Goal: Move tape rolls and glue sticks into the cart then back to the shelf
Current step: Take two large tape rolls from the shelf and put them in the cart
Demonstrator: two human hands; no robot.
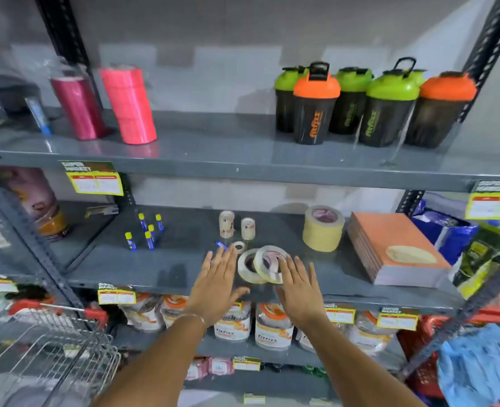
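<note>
Two white tape rolls (260,264) lean together near the front of the middle shelf (169,268). My left hand (218,284) is flat and open just left of them. On their right, my right hand (297,286) is also open, fingertips touching the nearer roll. A small tape roll (239,246) and a fallen blue glue stick (221,245) lie just behind my left fingers. Two upright beige rolls (237,226) stand farther back. A wide cream tape stack (323,227) sits to the right. Several blue glue sticks with yellow caps (147,232) stand at the left.
The wire cart (55,351) with red handle is at lower left. An orange-covered book stack (395,248) lies at the shelf's right. The top shelf holds shaker bottles (369,104) and pink rolls (128,104). Food pouches (269,327) fill the shelf below.
</note>
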